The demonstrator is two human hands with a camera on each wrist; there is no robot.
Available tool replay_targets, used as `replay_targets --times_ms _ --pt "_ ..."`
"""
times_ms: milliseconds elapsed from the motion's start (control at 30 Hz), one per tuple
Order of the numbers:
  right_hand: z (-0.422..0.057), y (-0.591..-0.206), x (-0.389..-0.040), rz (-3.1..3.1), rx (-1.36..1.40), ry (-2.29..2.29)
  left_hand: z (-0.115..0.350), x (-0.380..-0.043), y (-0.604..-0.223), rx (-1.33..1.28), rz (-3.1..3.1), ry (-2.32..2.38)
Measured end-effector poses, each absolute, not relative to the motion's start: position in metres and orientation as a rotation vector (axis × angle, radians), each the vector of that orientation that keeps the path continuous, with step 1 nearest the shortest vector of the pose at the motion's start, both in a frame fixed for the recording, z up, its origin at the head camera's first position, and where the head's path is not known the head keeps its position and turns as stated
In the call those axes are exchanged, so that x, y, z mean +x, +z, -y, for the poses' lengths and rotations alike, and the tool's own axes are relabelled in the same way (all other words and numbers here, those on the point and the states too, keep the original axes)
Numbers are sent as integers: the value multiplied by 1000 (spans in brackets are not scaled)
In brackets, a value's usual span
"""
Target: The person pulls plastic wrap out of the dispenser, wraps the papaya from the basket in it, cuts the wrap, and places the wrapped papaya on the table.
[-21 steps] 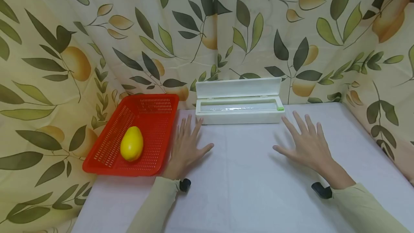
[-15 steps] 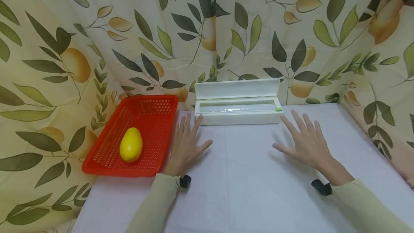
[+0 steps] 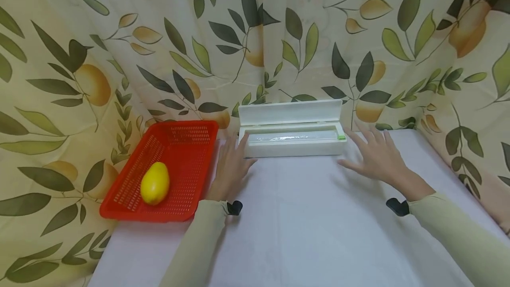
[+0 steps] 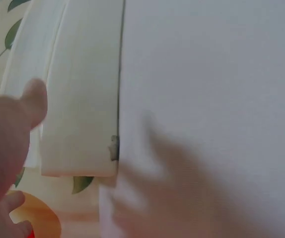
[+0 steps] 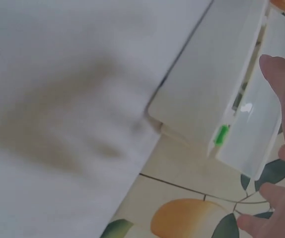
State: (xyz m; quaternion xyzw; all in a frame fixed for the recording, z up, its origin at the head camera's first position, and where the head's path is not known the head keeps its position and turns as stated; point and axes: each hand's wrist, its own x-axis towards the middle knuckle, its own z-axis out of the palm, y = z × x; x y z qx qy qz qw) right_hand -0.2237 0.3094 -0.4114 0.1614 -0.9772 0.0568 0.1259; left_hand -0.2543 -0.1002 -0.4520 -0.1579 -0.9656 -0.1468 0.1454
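Note:
A long white cling film dispenser (image 3: 292, 149) stands at the back of the table, its lid (image 3: 290, 112) raised. Clear film (image 3: 295, 136) shows inside, and a small green piece (image 3: 341, 137) sits at the right end of its rim. My left hand (image 3: 230, 167) is held by the dispenser's left end, fingers extended, its index fingertip overlapping the corner in the head view. My right hand (image 3: 376, 156) hovers by the right end with fingers spread. In both wrist views each thumb overlaps the dispenser; neither hand grips anything.
Left of my left hand, a red plastic basket (image 3: 191, 189) holds a smooth yellow oval fruit (image 3: 155, 183). A white cloth (image 3: 311, 225) covers the table. A leaf-and-fruit patterned curtain (image 3: 223, 74) rises behind and at both sides.
Both hands have moved forward toward the ends of the dispenser, and the left has turned so its thumb lies closer to its fingers. The head view has shifted slightly.

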Motion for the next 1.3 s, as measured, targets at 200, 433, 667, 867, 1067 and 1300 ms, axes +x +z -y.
replay_targets --times_ms 200,433,667,867,1067,1300 --pt "-307 -398 -244 2838 535 198 104 -265 -446 -389 2767 -588" --pt "-297 -387 -269 2904 593 274 103 -287 -444 -332 2822 -659" --pt "-285 -394 -290 2977 588 376 103 -300 -441 -363 2809 -603" --pt "-282 -396 -300 3033 549 399 102 -307 -439 -390 2829 -509" --pt "-285 -392 -303 3059 512 387 101 -313 -434 -430 2816 -438" --pt "-286 -394 -307 3064 501 407 98 -319 -433 -443 2837 -474"
